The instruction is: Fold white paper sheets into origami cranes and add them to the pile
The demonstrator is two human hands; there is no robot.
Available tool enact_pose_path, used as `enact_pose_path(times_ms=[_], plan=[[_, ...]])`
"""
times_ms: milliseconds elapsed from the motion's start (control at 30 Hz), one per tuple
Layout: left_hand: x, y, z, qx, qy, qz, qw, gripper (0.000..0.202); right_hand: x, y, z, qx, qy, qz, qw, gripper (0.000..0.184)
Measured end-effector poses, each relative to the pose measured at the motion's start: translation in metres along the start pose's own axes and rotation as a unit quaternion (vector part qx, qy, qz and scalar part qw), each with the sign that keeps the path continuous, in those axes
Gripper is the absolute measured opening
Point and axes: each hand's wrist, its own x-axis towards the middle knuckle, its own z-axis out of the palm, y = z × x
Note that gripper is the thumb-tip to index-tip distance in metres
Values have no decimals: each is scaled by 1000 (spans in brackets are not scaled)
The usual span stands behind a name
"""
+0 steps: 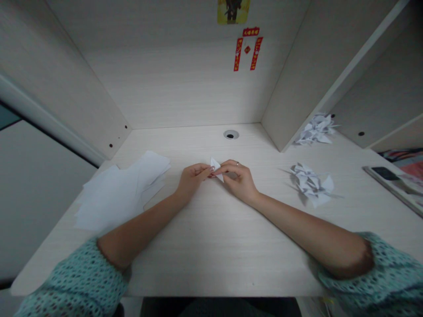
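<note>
The left hand (193, 180) and the right hand (239, 181) are both closed in a pinch, and they meet at the middle of the desk. Between them they hold one small piece of folded white paper (216, 168). One pointed corner of it stands up between the hands, and another corner shows lower, by the right hand. The fingertips of the left hand (209, 171) press on the paper from one side, and the right fingers come from the other side, so the hands are almost touching. Exactly how the layers lie inside the grip is hidden by the fingers. A thin ring (237, 163) sits on one finger of the right hand.

For such a small fold, it seems best to keep both pinches close to the crease and to press with the finger pads — this way the layers should not slide, and the points stay sharp.

Both forearms rest toward the pale wood-grain desk (211, 251), and the sleeves of a green knitted sweater (76, 281) cover the arms above them. To the left lies a loose stack of white paper sheets (122, 193). To the right there is a heap of folded white paper pieces (310, 185), and a second heap (315, 130) lies further back, near the shelf panel (280, 79). A round cable hole (231, 134) sits in the desk — right at the back, behind the hands.
</note>
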Motion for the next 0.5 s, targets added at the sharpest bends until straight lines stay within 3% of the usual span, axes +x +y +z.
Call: enact_pose_path(times_ms=[500], plan=[[2, -4, -2, 2, 14, 41, 999, 18, 3, 1, 2, 43, -6, 54, 998, 12]])
